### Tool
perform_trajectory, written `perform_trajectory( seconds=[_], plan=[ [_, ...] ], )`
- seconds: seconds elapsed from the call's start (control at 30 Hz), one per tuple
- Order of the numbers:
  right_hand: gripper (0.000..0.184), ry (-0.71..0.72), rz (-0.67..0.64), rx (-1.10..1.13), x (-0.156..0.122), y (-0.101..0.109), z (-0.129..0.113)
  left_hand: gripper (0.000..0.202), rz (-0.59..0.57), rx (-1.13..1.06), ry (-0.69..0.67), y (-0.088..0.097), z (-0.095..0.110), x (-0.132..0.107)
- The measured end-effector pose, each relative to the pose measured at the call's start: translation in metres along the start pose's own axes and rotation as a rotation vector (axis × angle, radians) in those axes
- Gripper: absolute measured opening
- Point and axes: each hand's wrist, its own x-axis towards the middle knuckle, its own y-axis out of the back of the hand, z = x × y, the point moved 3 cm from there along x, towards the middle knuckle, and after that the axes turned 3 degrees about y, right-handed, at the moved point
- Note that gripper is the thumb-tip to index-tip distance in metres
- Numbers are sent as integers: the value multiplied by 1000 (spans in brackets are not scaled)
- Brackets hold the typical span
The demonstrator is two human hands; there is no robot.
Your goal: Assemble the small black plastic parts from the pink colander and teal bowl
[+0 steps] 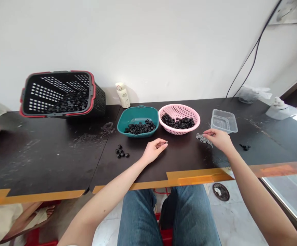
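My left hand (154, 150) is closed in a pinch above the dark table, in front of the teal basin and pink basket. A tiny piece shows at its fingertips, too small to name. My right hand (218, 139) reaches to a small heap of thin grey pins (205, 140), thumb and fingertips pressed together at its edge. Whether a pin is between them is hidden. Left of my left hand lie several round black caps (120, 151). Small black parts fill the bottom of the teal basin (122, 118) and the pink basket (196, 118).
A dark basket with red trim (100, 100) leans at the back left, with black parts inside. A white bottle (123, 95) stands against the wall. Behind my right hand is a clear plastic tub (224, 119); a few black bits (245, 147) lie farther right. Tape (199, 176) covers the front edge.
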Motion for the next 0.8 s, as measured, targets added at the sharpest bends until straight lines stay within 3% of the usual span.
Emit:
perform_trajectory(
  seconds=[0.07,0.17,0.3,0.37,0.47,0.53,0.6,0.8],
  plan=[
    [24,2,-37,-12,0,-1,13,30,5,14,-9,1,2,0],
    [28,19,3,105,-2,-5,9,29,18,24,-15,1,3,-1],
    [33,156,256,235,9,0,-29,29,23,37,-12,1,0,-1],
    [30,289,261,203,26,1,-54,30,22,36,-10,1,-1,-1],
    [22,420,-29,78,58,-13,-87,29,20,25,-16,1,-1,0],
    [19,426,-275,-21,77,-28,-101,29,22,17,-23,2,0,0],
    [16,391,-423,-136,91,-42,-109,29,26,7,-29,2,0,-1],
    [6,324,-490,-238,102,-53,-114,26,69,-11,-94,3,5,-4]
  ],
)
